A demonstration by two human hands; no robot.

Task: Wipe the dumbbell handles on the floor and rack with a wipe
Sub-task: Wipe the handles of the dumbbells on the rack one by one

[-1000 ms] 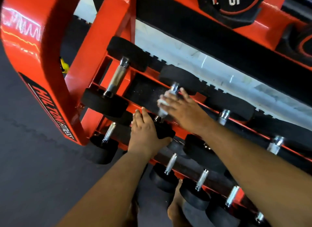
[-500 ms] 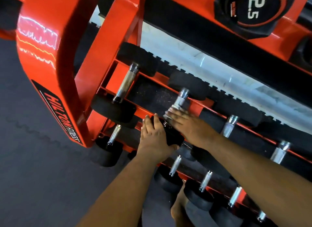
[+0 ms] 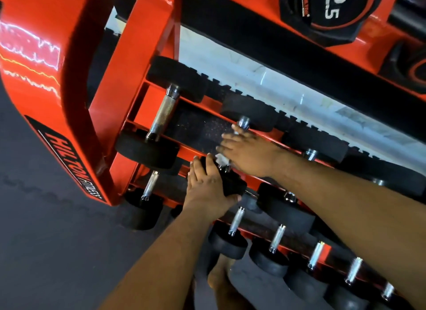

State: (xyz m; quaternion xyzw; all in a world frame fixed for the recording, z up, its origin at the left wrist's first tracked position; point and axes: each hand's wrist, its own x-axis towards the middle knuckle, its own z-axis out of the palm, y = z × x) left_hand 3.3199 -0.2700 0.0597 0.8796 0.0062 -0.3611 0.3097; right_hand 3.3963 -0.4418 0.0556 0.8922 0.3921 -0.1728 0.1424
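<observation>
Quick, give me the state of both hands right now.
Left hand: grip closed on the near head of the dumbbell.
Right hand: wrapped over that dumbbell's handle, pressing the white wipe to it.

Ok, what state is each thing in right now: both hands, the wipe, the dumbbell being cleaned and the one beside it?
Right hand: wrapped around the handle, wipe underneath.
Wipe: white, crumpled against the handle.
Left hand: gripping the dumbbell's near end.
Dumbbell: resting on the rack.
Left dumbbell: racked, handle bare, untouched.

The red rack point(image 3: 76, 83) carries a black label point(image 3: 69, 159) reading "HILTON FITNESS". A black weight point(image 3: 332, 12) on the top shelf shows the number "2.5" in white.
</observation>
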